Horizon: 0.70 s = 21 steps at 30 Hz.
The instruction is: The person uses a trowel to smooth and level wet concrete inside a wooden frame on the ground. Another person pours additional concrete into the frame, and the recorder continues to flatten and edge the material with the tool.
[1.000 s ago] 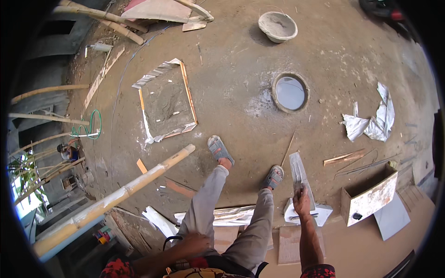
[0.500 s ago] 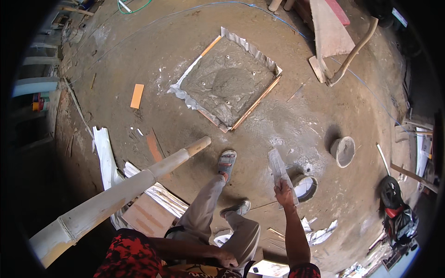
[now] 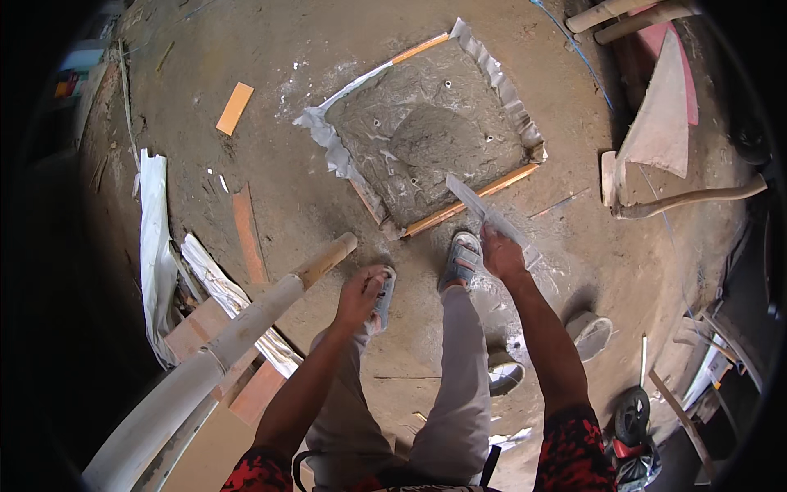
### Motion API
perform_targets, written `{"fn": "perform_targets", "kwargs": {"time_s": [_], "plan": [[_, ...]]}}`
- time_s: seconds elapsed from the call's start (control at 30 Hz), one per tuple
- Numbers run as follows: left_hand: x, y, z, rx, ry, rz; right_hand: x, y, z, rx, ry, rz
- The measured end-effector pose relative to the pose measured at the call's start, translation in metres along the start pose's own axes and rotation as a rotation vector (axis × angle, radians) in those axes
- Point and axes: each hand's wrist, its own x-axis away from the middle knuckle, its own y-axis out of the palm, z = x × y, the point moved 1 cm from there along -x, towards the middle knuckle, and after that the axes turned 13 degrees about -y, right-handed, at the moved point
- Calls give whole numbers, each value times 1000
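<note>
In my right hand (image 3: 502, 252) is a long, flat grey plastering float (image 3: 473, 199). Its far end overlaps the near edge of a square form filled with wet grey concrete (image 3: 437, 135); I cannot tell whether it touches. A rounded mound of mix sits mid-form, and several small pipe ends (image 3: 448, 84) poke up around it. Wooden strips (image 3: 471, 199) and crumpled pale sheeting (image 3: 507, 92) edge the form. My left hand (image 3: 361, 297) hangs above my left sandal, its fingers curled in, with nothing visible in them.
A thick bamboo pole (image 3: 246, 332) slants in from the lower left over boards and white sheeting (image 3: 153, 246). Two buckets (image 3: 589, 334) stand to the right of my feet. An orange tile (image 3: 235, 108) lies left of the form. A curved wooden handle (image 3: 697, 202) rests at the right.
I have come closer to the form, my right foot stepping forward. The float has swung from beside the bucket to the form's near edge. My left hand has moved forward from my lap.
</note>
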Motion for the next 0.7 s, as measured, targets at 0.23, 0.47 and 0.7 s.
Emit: {"fn": "perform_targets", "kwargs": {"time_s": [0.23, 0.47, 0.7], "plan": [[-210, 79, -40, -467, 364, 338, -161, -5, 23, 182, -297, -76], [-346, 116, -69, 15, -87, 516, -262, 9, 59, 211, -457, 53], [-391, 126, -100, 158, 40, 612, -229, 72, 90, 275, -581, -222]]}}
